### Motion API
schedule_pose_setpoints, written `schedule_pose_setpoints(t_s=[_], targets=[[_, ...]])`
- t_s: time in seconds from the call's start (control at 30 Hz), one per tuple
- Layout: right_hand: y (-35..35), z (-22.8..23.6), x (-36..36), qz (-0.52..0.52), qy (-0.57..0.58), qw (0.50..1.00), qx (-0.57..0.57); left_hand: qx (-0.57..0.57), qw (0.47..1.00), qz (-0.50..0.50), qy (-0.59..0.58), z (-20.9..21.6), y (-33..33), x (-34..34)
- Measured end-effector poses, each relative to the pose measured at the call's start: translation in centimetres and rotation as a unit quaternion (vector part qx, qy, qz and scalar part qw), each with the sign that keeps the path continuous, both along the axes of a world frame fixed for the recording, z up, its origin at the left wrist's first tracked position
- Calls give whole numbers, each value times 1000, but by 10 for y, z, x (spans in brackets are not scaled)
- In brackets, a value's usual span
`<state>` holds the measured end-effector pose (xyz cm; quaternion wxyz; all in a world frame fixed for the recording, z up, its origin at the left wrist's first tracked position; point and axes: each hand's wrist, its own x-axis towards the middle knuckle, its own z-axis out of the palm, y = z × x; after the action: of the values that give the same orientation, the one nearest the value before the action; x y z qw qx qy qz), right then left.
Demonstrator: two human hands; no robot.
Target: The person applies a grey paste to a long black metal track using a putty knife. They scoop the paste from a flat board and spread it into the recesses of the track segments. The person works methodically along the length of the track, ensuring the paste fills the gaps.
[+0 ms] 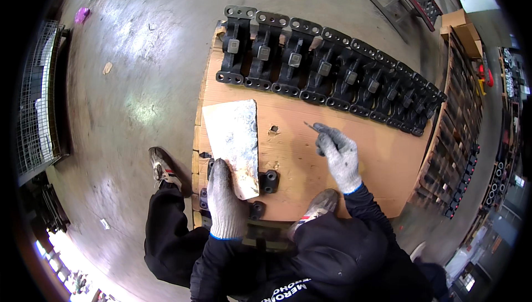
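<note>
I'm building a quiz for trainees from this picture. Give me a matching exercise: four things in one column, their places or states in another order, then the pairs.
1 left hand
2 right hand
3 row of black castings
4 silvery sheet

A lined up along the board's far edge
B lying flat, its near end pressed down
C holding a thin pointed tool
D resting on the sheet's near end

Pairs: 1-D, 2-C, 3-A, 4-B

Both hands gloved, forearms in dark sleeves.
Left hand (pixel 225 202) pressed flat, fingers together; right hand (pixel 339 155) reaching forward, fingertips pinched.
</note>
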<state>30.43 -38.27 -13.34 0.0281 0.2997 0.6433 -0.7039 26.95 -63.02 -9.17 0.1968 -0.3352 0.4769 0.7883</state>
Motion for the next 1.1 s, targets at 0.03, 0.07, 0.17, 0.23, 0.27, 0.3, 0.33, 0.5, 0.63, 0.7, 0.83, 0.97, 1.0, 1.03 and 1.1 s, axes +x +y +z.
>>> schedule_pose_setpoints(t_s=[0.03,0.07,0.17,0.23,0.27,0.3,0.33,0.5,0.63,0.7,0.83,0.97,1.0,1.03,1.1], targets=[[-4,6,6,-1,1,1000,-2,38,998,45,-38,12,10,-7],[-7,11,10,-3,3,1000,-4,75,990,90,-76,19,17,-10],[-10,18,22,8,45,999,27,22,998,-20,-55,20,23,-12],[-10,21,28,14,65,996,67,-38,993,-106,-34,11,22,-8],[-10,21,30,20,106,991,84,-120,974,-188,30,11,22,-5],[-11,21,28,26,146,984,102,-213,939,-253,92,11,21,-4],[-12,19,30,34,180,975,123,-377,816,-388,207,15,21,-3],[-11,24,42,82,223,966,105,-270,900,-327,98,-11,14,7],[-10,28,51,74,246,962,91,-434,767,-437,180,-3,27,9],[-6,30,56,75,251,960,97,-404,785,-441,162,7,39,7],[4,37,60,71,281,953,93,-465,721,-406,315,-6,43,17],[19,43,67,65,280,951,109,-504,654,-414,384,-2,63,16],[22,43,69,59,288,949,112,-508,645,-416,391,1,69,15],[24,42,72,52,293,948,115,-505,649,-412,392,0,76,18],[31,42,76,38,292,948,121,-504,646,-408,403,-2,87,21]])
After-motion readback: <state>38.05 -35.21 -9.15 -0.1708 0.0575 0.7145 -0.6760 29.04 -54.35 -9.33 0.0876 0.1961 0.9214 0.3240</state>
